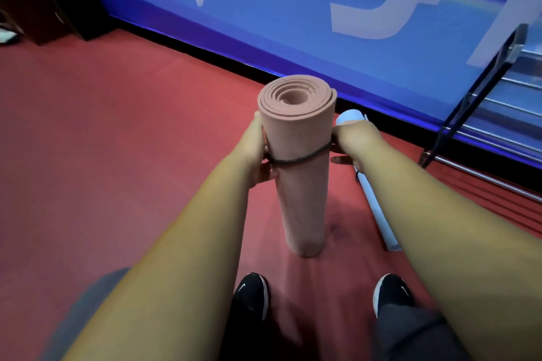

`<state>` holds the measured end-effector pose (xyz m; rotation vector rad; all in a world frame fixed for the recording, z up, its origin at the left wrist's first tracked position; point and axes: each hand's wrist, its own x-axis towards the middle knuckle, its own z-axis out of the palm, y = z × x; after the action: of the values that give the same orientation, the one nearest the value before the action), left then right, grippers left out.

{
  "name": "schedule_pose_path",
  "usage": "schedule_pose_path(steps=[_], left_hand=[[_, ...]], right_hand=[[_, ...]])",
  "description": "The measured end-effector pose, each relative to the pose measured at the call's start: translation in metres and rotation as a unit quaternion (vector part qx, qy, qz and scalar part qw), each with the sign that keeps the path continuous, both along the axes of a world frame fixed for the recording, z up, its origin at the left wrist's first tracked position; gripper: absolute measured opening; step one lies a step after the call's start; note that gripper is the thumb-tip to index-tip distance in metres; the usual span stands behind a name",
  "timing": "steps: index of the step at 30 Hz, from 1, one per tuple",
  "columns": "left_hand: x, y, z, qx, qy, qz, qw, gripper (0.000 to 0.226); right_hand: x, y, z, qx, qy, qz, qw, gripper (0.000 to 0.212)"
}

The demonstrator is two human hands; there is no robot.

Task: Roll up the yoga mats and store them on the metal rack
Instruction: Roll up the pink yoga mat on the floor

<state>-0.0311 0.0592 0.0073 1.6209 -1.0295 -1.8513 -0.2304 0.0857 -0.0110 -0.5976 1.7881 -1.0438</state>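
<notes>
**Pink foam roll upright between both hands**

I see the pink mat [299, 184] standing on end on the red floor [117, 155], its spiral end up. The left hand [258, 152] clasps its side. The right hand [352, 138] pinches the dark band [296, 159] circling it. A smooth blue roll [378, 214] lies just behind, near the metal rack [475, 99].

The rolled mat [299, 184] at centre frame is plain dusty pink, ringed by a thin dark grey band [296, 159]. The second mat [378, 214], just right of it, is pale blue. The floor [117, 141] is red. Across the top, the wall [264, 32] is bright blue with large white lettering above a black skirting strip. At the bottom, the shoes [252, 293] are black with white marks. At right, the rack [498, 91] is silver with a dark frame.
</notes>
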Motion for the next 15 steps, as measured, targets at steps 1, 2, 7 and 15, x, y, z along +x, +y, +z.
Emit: schedule_pose_path(steps=[1,2,7,15], left_hand=[[-0.005,-0.002,-0.011,0.006,0.001,0.014,1.000,0.051],[-0.009,-0.005,-0.020,0.012,0.001,0.028,1.000,0.048],[-0.022,-0.030,-0.075,0.080,-0.008,0.066,0.995,0.044],[-0.025,-0.043,-0.157,0.170,-0.053,0.083,0.981,0.017]], right_hand=[[0.000,-0.004,-0.012,0.008,-0.008,0.002,1.000,0.019],[0.000,-0.007,-0.025,0.014,-0.017,-0.003,1.000,0.023],[-0.010,-0.025,-0.085,0.043,-0.019,-0.046,0.998,0.020],[-0.012,-0.031,-0.174,0.106,0.074,0.033,0.991,0.024]])
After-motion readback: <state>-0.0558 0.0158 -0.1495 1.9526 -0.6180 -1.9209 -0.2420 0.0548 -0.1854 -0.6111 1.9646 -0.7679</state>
